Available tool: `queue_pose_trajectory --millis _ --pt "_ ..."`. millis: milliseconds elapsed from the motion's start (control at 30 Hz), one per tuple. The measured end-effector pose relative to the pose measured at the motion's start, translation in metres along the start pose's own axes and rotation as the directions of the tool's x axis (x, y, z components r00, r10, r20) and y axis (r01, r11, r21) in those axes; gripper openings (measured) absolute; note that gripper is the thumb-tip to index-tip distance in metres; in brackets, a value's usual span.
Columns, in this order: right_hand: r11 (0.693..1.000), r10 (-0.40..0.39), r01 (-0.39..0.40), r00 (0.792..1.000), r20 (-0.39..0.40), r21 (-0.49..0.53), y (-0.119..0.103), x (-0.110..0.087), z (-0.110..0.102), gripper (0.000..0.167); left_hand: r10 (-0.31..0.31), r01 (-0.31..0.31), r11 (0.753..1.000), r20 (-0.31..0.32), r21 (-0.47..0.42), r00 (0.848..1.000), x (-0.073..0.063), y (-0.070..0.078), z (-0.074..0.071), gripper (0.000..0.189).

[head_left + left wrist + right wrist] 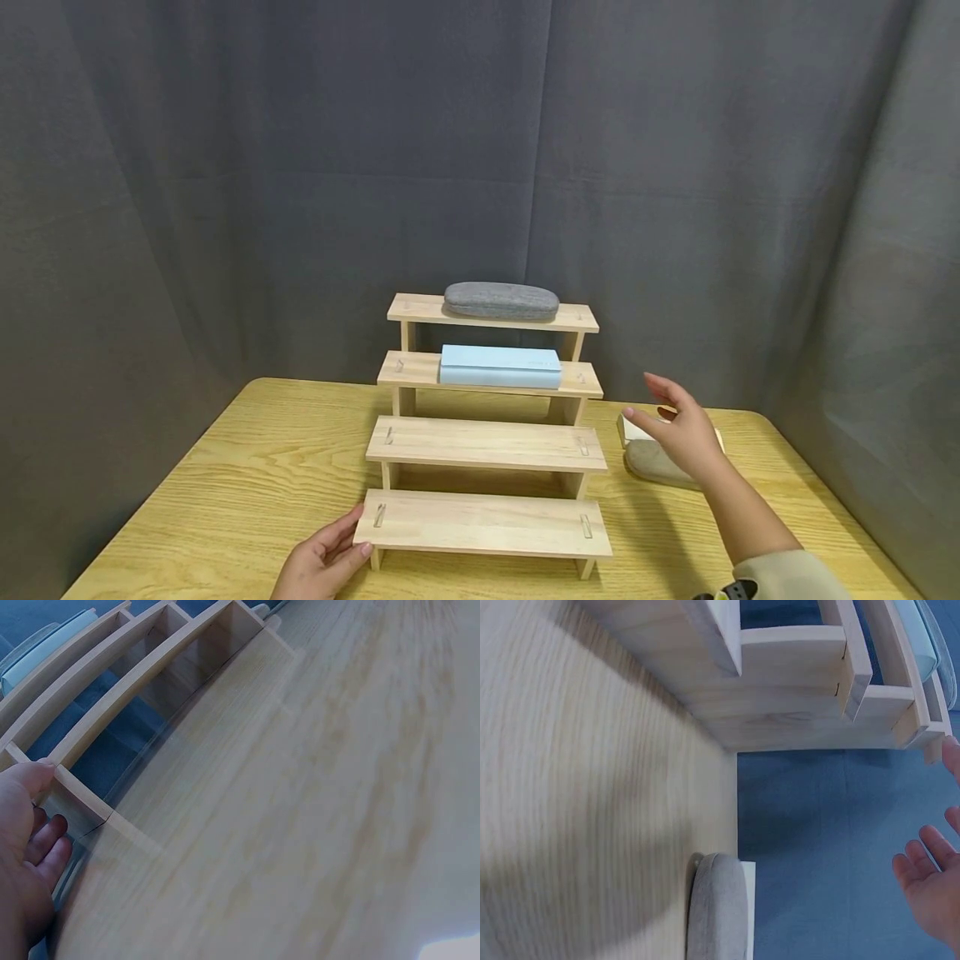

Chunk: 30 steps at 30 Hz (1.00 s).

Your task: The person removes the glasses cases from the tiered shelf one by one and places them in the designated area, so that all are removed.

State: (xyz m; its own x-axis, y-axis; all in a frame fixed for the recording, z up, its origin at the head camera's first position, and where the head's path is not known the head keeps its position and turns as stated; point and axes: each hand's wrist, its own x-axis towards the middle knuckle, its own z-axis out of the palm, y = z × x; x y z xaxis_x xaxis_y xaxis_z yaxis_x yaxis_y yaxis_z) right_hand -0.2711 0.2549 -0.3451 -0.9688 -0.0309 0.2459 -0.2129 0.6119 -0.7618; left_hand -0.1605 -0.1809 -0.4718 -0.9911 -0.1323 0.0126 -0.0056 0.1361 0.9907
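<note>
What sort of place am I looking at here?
Probably a curtained-off tabletop workspace, perhaps a small recording setup: grey curtains hang behind and beside a wood-grain table, where a four-tier wooden display stand bears what looks like a grey glasses case.

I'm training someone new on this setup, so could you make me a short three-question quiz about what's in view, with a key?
1. True or false: on the stand, the gray case sits higher than the blue case.
2. Fill in: the left hand grips one end of the stand's ____ step.
3. Where is the beige case?
A. On the stand
B. On the table
C. In the left hand

Key: 1. True. 2. Bottom. 3. B.
</note>
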Motion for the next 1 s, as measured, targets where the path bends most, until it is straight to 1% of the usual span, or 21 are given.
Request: queue_pose_trajectory --millis 267,500,1000 --pt "1.000 -0.023 0.023 1.000 0.019 -0.014 -0.012 0.004 0.001 0.080 -0.009 0.009 1.000 0.001 0.011 1.000 -0.001 0.000 0.000 0.054" --pt "1.000 -0.024 0.024 0.999 0.041 -0.011 -0.026 0.010 0.005 0.080 0.011 -0.011 1.000 0.004 -0.008 1.000 0.000 0.000 0.000 0.054" --pt "0.994 -0.112 0.113 0.990 0.082 -0.005 -0.050 0.024 0.022 0.075 0.012 -0.012 1.000 0.004 -0.015 1.000 0.001 -0.001 0.000 0.054"
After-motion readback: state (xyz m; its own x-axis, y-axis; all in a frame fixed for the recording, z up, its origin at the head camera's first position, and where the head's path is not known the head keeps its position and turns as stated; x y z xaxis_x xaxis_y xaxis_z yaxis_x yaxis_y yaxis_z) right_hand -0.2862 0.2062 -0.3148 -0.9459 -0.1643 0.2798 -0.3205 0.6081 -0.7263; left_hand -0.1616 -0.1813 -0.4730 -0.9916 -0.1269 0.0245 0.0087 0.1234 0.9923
